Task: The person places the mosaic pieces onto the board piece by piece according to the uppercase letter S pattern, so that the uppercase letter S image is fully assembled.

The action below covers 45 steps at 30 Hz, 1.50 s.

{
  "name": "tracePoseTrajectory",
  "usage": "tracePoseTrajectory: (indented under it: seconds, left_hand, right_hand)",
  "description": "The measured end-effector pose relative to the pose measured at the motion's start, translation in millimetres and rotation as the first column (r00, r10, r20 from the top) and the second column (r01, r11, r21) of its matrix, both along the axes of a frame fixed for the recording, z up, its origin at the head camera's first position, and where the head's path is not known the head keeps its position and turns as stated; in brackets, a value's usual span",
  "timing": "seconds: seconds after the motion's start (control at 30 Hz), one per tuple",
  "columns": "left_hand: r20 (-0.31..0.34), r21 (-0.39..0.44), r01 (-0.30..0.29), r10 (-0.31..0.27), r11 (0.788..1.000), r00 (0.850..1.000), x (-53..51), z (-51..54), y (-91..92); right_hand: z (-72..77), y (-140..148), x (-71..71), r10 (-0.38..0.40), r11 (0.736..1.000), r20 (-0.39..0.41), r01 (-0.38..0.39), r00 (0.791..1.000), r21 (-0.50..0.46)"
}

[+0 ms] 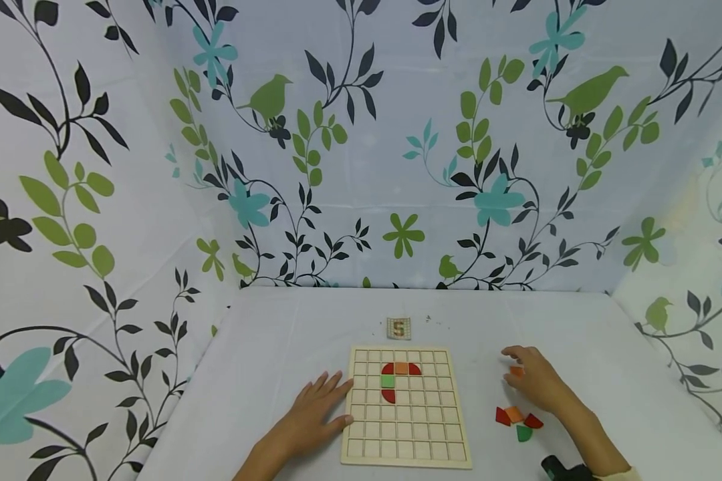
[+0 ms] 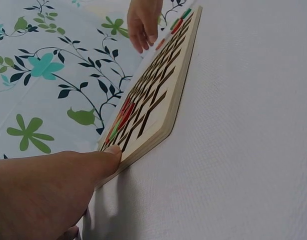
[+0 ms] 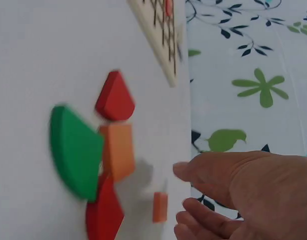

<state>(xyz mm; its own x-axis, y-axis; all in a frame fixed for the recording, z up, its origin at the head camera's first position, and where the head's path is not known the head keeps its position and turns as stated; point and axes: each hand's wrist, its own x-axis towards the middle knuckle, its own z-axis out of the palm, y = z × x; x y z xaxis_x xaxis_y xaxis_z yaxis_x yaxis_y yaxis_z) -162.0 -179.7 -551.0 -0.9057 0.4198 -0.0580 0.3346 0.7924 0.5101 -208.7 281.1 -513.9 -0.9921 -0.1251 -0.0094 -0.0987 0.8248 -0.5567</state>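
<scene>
A wooden grid board [image 1: 424,427] lies on the white table, with red quarter-round pieces [image 1: 388,396], an orange square [image 1: 402,368] and a green square [image 1: 388,381] in its cells. At its left edge rests my left hand [image 1: 314,415], fingers spread and thumb touching the rim, as the left wrist view confirms. My right hand [image 1: 537,381] is right of the board, above a loose orange piece [image 3: 160,207], with a gap between thumb and fingers and nothing held. Nearer me lie a green quarter-round piece [image 3: 76,152], an orange square [image 3: 118,150] and two red pieces [image 3: 116,97].
Behind the board lies a small patterned card [image 1: 399,329]. A dark wrist device [image 1: 565,469] shows at the right forearm. Patterned cloth [image 1: 361,167] hangs behind and at both sides of the white table [image 1: 277,347].
</scene>
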Motion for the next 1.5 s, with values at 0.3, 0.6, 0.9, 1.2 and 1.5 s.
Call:
tracePoseTrajectory:
  seconds: [0.3,0.6,0.9,1.2,1.5]
  left_hand:
    - [0.006,0.000,0.000,0.000,1.000,1.000,0.8,2.2,0.6]
    - [0.001,0.013,0.003,-0.003,1.000,1.000,2.1,2.9,1.0]
    - [-0.001,0.000,-0.003,0.003,1.000,1.000,1.7,2.9,1.6]
    - [0.002,-0.005,-0.008,0.008,1.000,1.000,1.9,2.7,1.5]
    - [-0.005,-0.004,-0.003,0.003,1.000,1.000,2.0,4.1,1.6]
  right_hand:
    - [-13.2,15.5,-1.1,-0.018,0.999,0.015,0.018,1.000,0.027]
    - [-20.6,21.7,-2.4,-0.021,1.000,0.014,0.021,1.000,0.012]
    - [-27.8,15.4,-2.8,-0.030,0.998,-0.069,0.033,0.997,0.046]
    - [-23.2,-4.5,-5.6,-0.038,0.999,-0.093,0.041,0.995,0.022]
    - [-24.6,-25.7,-17.7,-0.023,1.000,-0.098,0.021,0.995,-0.023]
